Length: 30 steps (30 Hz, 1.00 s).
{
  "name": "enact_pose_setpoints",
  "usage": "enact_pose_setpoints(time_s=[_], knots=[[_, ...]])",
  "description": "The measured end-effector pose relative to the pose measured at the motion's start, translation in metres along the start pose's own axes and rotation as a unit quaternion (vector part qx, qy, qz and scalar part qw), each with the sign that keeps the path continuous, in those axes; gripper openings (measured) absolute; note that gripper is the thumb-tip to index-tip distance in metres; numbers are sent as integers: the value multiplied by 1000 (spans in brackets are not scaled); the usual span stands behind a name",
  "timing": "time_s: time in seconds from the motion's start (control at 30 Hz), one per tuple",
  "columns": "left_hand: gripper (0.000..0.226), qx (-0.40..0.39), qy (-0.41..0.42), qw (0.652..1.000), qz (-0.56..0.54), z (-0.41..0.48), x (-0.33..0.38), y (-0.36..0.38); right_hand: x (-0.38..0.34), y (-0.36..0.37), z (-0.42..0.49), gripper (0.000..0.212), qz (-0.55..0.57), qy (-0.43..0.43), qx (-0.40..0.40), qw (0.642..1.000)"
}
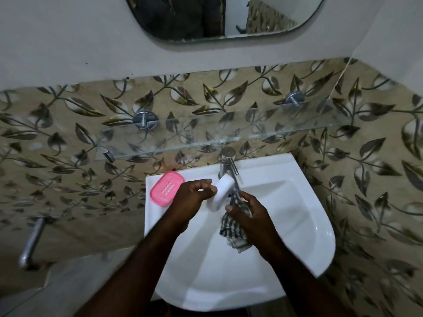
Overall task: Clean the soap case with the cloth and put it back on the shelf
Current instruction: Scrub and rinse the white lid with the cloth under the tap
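- leaf-patterned tiles point(366, 179) cover the far wall behind the washing place, with plain pale plaster above them.
- white basin point(297, 225) juts from that wall toward the near side, its bowl filling the middle of the view.
- rounded mirror point(183, 17) hangs on the plaster at the far top edge, cut off by the frame.
- glass shelf point(229, 126) runs left to right across the tiles, just above the far rim of the basin, held by two round metal brackets point(145, 120).
- metal bar point(32, 241) sticks out from the wall at the far left, low down.
- left hand point(190, 200) reaches in over the left part of the bowl; its thumb and curled fingers pinch the left edge of the white soap case point(223, 191).
- right hand point(251, 216) is over the middle of the bowl, fingers curled tight round the bunched checked cloth point(231, 234).
- the cloth hangs below that hand into the bowl, and its upper end touches the near right edge of the white soap case.
- the white soap case is tilted on its side in the air, just in front of the tap point(227, 163), not on the shelf.
- pink slotted tray point(167, 188) lies flat on the basin's far left rim, just beside the left hand.
- the tap stands at the middle of the far rim, below the shelf.
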<state>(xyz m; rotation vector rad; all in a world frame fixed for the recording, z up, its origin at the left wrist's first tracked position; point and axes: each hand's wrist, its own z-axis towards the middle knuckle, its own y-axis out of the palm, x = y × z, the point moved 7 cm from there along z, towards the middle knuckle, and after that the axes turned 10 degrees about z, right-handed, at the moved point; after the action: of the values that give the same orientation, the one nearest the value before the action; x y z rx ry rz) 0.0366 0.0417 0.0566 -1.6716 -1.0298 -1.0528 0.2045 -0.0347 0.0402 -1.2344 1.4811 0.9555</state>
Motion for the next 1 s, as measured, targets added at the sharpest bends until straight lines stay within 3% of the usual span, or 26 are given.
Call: enact_pose_setpoints(time_s=[0.07,0.13,0.23,0.33,0.43,0.53,0.63,0.73,0.8,0.93,1.0], knots=[[36,-65,-23,993,-91,-17,3,5,-7,18,-5,58,-12,-17,-55,998],[41,-76,-32,990,-114,-30,9,4,-16,36,-9,63,-17,-48,-96,994],[4,-52,-26,990,-129,-41,16,-1,-26,48,-8,75,10,-73,-101,992],[33,-46,-9,989,-140,-51,22,-7,-33,48,-3,87,-2,-86,-108,990],[32,-38,4,991,-131,-57,28,-7,-35,44,0,82,5,-69,-126,990],[6,-3,10,992,-128,-55,29,-6,-35,48,-5,63,58,-31,-169,983],[23,31,10,995,-94,-55,26,-2,-34,51,-11,53,112,9,-175,978],[68,45,1,998,-54,-56,14,3,-31,51,-15,55,130,51,-184,973],[86,51,-12,996,-70,-62,11,7,-29,50,-19,59,113,62,-214,968],[78,76,-95,973,-194,-68,-2,3,-27,42,-28,87,60,79,-217,971],[80,76,-123,956,-254,-68,-10,-1,-29,30,-27,75,94,95,-166,977]])
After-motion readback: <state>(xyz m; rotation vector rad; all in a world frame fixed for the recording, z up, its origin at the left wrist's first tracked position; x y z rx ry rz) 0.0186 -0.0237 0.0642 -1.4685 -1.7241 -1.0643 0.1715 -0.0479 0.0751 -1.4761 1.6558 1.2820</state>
